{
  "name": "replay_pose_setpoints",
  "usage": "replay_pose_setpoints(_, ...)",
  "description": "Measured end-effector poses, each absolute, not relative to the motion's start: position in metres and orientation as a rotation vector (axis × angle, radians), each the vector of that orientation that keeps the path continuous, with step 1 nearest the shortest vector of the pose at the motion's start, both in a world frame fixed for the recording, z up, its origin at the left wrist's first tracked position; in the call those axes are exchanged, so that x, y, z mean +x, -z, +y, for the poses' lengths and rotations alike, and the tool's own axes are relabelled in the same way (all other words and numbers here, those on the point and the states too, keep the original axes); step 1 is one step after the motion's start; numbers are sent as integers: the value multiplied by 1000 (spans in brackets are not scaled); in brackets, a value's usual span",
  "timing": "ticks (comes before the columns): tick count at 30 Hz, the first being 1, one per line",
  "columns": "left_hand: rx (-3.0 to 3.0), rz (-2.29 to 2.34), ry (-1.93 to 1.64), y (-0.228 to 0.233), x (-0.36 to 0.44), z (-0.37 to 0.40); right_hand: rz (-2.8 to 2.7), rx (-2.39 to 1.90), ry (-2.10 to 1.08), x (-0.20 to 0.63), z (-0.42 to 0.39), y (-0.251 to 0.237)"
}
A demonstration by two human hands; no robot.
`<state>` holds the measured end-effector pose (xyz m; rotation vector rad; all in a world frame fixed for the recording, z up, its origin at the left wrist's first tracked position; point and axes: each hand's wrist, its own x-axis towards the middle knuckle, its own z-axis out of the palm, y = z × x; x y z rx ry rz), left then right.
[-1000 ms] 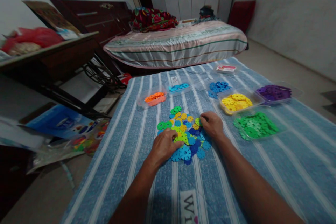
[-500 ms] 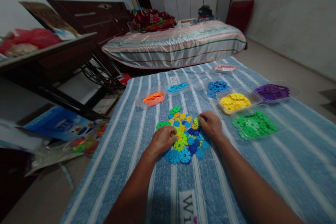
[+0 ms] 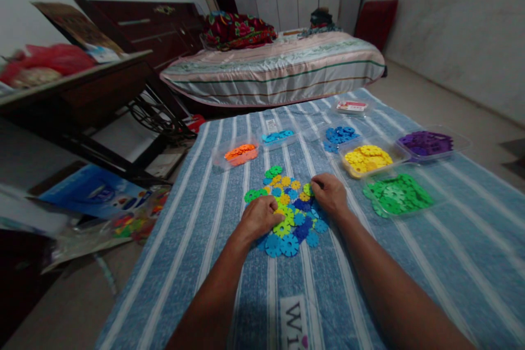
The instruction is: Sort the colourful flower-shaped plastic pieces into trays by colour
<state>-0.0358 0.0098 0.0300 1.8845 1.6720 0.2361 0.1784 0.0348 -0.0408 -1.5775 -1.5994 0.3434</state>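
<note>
On disc pile, curled hands.

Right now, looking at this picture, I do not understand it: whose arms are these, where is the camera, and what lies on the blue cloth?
There is no machine here. The arms belong to a person who wears a camera on the head, so you look forward and down as that person does.

The left hand and the right hand both rest on a mixed pile of colourful toothed plastic discs lying on a blue striped cloth. Whether either hand grips a disc cannot be seen.

Around the pile stand clear trays, each with one colour: orange, light blue, dark blue, yellow, purple, green. Behind is a bed.
</note>
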Motion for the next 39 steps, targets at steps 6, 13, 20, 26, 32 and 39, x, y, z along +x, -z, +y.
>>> replay_pose_setpoints(6,1749,1565,-435,-33,-37,11,-1611,-1563,-367,179,36,40)
replay_pose_setpoints(13,1613,1519,-554,-48,-36,25,-1622,-1570,-371,178,36,39)
replay_pose_setpoints(20,1465,1435,-660,-73,33,58,-1573,-1547,-375,177,36,39)
replay_pose_setpoints(26,1322,1189,-863,-92,99,84,-1523,-1539,-405,176,36,39)
replay_pose_setpoints(32,1845,1511,-557,-66,63,82,-1408,-1518,-453,176,40,40)
replay_pose_setpoints(39,2178,1629,-12,-46,32,53,-1742,-1463,-424,179,39,41)
